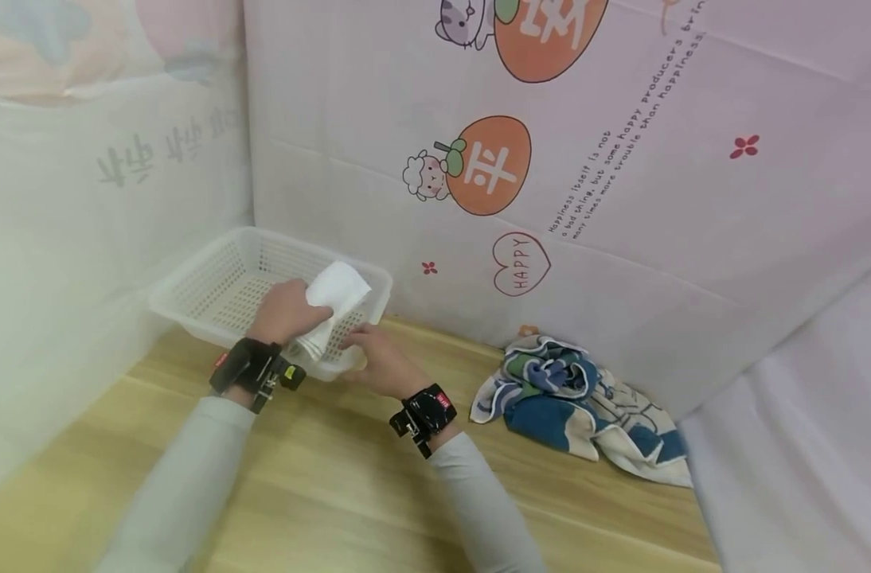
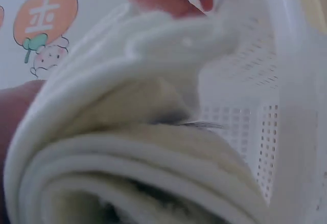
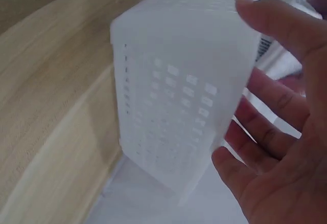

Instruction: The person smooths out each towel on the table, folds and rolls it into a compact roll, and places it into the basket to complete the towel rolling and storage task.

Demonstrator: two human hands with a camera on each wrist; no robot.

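A white plastic basket [image 1: 271, 342] with perforated walls stands on the wooden table. My left hand [image 1: 285, 309] grips a rolled white towel [image 1: 341, 288] over the right part of the basket. Close up in the left wrist view, the towel [image 2: 133, 147] shows its layered, coiled end. At the basket's right end is my right hand [image 1: 385, 362]. In the right wrist view, the thumb of this hand [image 3: 286, 147] lies along the outside of the basket wall [image 3: 173, 91], and its fingers reach over the rim. Part of those fingers is hidden behind the wall.
A crumpled towel [image 1: 550, 390] in blue, white and green lies at the right of the wooden table [image 1: 335, 477], against the back. White printed cloth [image 1: 407, 143] hangs behind the table, and more cloth [image 1: 84, 278] closes off the left side.
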